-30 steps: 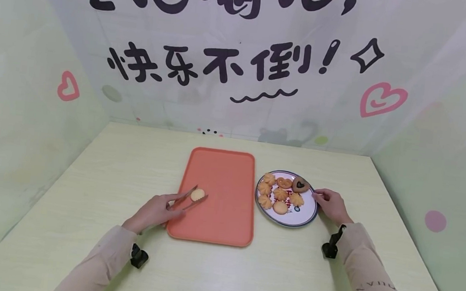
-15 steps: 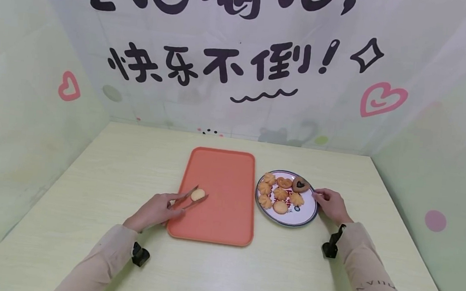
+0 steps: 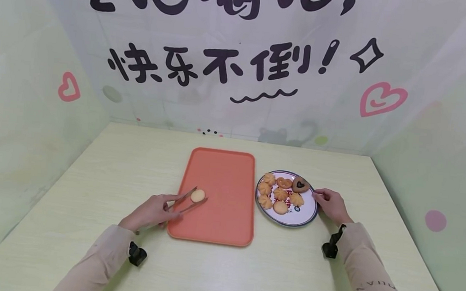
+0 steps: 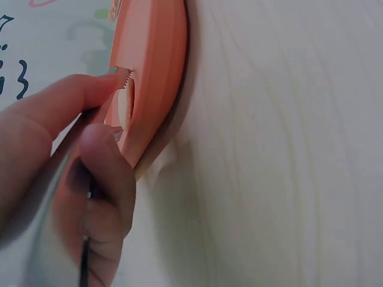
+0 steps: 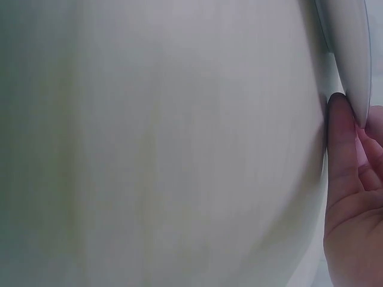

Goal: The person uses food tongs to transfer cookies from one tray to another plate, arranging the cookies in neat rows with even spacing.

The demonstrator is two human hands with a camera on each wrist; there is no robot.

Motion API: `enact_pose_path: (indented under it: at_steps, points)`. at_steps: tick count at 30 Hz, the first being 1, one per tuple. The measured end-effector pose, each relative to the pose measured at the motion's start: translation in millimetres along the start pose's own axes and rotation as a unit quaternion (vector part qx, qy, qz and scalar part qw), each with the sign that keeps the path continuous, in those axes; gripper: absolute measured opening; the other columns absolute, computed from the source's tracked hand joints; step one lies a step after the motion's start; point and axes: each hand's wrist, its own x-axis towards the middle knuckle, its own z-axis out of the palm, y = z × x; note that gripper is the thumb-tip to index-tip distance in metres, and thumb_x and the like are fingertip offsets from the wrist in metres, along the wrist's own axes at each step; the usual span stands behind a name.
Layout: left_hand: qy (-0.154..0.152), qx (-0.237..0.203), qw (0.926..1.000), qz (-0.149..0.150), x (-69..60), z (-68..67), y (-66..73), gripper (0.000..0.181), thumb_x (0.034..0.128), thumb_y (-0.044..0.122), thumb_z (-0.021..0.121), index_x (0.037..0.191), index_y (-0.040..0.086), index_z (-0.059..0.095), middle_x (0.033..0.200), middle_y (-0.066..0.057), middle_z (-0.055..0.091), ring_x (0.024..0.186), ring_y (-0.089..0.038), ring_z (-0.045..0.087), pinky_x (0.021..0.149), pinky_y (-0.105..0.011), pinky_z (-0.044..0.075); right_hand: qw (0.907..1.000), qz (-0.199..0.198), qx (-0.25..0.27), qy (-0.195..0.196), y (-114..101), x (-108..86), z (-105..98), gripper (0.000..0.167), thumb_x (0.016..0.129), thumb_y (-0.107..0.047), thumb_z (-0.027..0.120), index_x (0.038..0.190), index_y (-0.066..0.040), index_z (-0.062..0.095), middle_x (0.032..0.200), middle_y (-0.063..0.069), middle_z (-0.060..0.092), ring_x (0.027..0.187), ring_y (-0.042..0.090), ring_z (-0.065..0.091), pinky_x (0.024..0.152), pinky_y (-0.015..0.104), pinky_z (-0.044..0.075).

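My left hand (image 3: 150, 213) holds metal tongs (image 3: 192, 205) above the lower left part of an orange tray (image 3: 226, 223). A pale round cookie (image 3: 197, 195) lies on the tray between the tongs' spread tips. In the left wrist view, the toothed tips stand on either side of the cookie (image 4: 124, 107), with thumb and fingers on the tongs' arms. Right of the tray, my right hand (image 3: 333, 207) pinches the rim of a white oval plate (image 3: 305, 212) with a blue edge. The right wrist view shows the plate's rim (image 5: 353, 60) between thumb and fingers.
Several cookies rest on the plate: flower-shaped ones (image 3: 281, 194), a round one (image 3: 280, 208), a pretzel-shaped one (image 3: 284, 183) and a brown heart-shaped one (image 3: 300, 184). Printed fabric walls (image 3: 236, 113) surround the pale wooden table (image 3: 213, 278) at the back and sides.
My left hand has shifted slightly left, and the tongs' tips have drawn back a little around the cookie. The right hand and the plate have stayed still.
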Motion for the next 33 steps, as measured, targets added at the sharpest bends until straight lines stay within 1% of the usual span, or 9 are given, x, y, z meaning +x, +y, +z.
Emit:
enact_pose_path:
  at_steps: [6, 8, 11, 16, 18, 26, 33]
  points:
    - [-0.031, -0.006, 0.9995, 0.011, -0.3, -0.9, -6.3, 0.063, 0.0802, 0.033, 0.065, 0.136, 0.016, 0.039, 0.058, -0.007, 0.05, 0.041, -0.017, 0.048, 0.043, -0.026, 0.034, 1.0, 0.0, -0.004, 0.002, 0.3, -0.6, 0.0, 0.038, 0.092, -0.022, 0.05, 0.115, 0.007, 0.054, 0.09, 0.015, 0.058, 0.075, 0.019, 0.048, 0.063, 0.025, 0.041]
    - [-0.032, -0.01, 0.9993, 0.015, -0.2, -0.5, -7.6, 0.063, 0.0809, 0.033, 0.064, 0.136, 0.017, 0.038, 0.057, -0.006, 0.049, 0.04, -0.016, 0.046, 0.042, -0.026, 0.033, 1.0, 0.0, -0.005, 0.003, 0.7, -0.6, 0.1, 0.038, 0.092, -0.022, 0.049, 0.115, 0.007, 0.054, 0.09, 0.015, 0.058, 0.075, 0.02, 0.048, 0.063, 0.026, 0.04]
    - [-0.022, -0.006, 0.9994, 0.025, -0.7, 0.8, -7.0, 0.061, 0.082, 0.034, 0.062, 0.135, 0.016, 0.039, 0.055, -0.004, 0.047, 0.038, -0.014, 0.041, 0.04, -0.026, 0.033, 1.0, 0.0, -0.004, 0.002, 0.9, -0.3, 0.4, 0.039, 0.092, -0.023, 0.049, 0.115, 0.007, 0.053, 0.09, 0.015, 0.058, 0.075, 0.019, 0.048, 0.063, 0.026, 0.041]
    - [0.012, 0.025, 0.9984, 0.049, -0.1, 3.8, -5.8, 0.057, 0.0828, 0.032, 0.062, 0.133, 0.013, 0.043, 0.054, 0.001, 0.04, 0.042, -0.01, 0.032, 0.041, -0.023, 0.029, 1.0, 0.002, -0.001, -0.001, 0.8, 0.5, 0.3, 0.041, 0.092, -0.025, 0.049, 0.116, 0.007, 0.053, 0.09, 0.015, 0.058, 0.075, 0.018, 0.049, 0.062, 0.025, 0.041]
    - [0.02, 0.034, 0.9977, 0.054, 0.2, 4.6, -6.2, 0.055, 0.0829, 0.032, 0.062, 0.132, 0.012, 0.044, 0.054, 0.001, 0.04, 0.043, -0.01, 0.031, 0.043, -0.023, 0.028, 1.0, 0.004, 0.0, -0.002, 0.6, 0.5, 0.5, 0.04, 0.092, -0.025, 0.049, 0.116, 0.007, 0.053, 0.09, 0.015, 0.058, 0.075, 0.019, 0.049, 0.062, 0.025, 0.041]
    - [0.027, 0.034, 0.9974, 0.057, 2.1, 7.1, -9.2, 0.055, 0.0839, 0.033, 0.06, 0.132, 0.013, 0.044, 0.053, 0.001, 0.042, 0.042, -0.009, 0.031, 0.042, -0.023, 0.029, 0.9999, 0.01, 0.0, -0.006, -0.9, 0.3, 0.6, 0.04, 0.092, -0.024, 0.049, 0.116, 0.007, 0.052, 0.094, 0.017, 0.057, 0.078, 0.021, 0.049, 0.064, 0.026, 0.041]
    - [0.029, 0.034, 0.9968, 0.066, 3.4, 6.2, -6.0, 0.053, 0.0846, 0.032, 0.059, 0.132, 0.012, 0.044, 0.052, 0.002, 0.04, 0.042, -0.01, 0.029, 0.043, -0.022, 0.026, 1.0, 0.009, 0.0, -0.004, -0.6, 0.2, 0.5, 0.039, 0.092, -0.024, 0.049, 0.116, 0.007, 0.052, 0.093, 0.016, 0.058, 0.077, 0.021, 0.049, 0.064, 0.025, 0.042]
